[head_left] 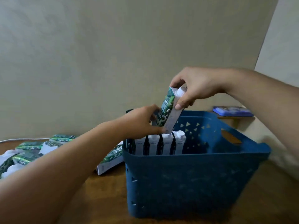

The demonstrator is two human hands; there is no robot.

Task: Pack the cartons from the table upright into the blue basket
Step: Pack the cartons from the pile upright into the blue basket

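Holding one carton (168, 110) tilted over the blue basket (191, 180) with both my hands.
My right hand (197, 88) pinches its top, my left hand (142, 122) grips its base; packed cartons (159, 145) stand at 12 o'clock inside, loose cartons (32, 151) lie at 9.

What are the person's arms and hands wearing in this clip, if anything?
Nothing is visible on them. The left hand and right hand are bare, with no gloves, rings or watch showing. Both forearms are bare too; no sleeve comes into view up to the picture's edge.
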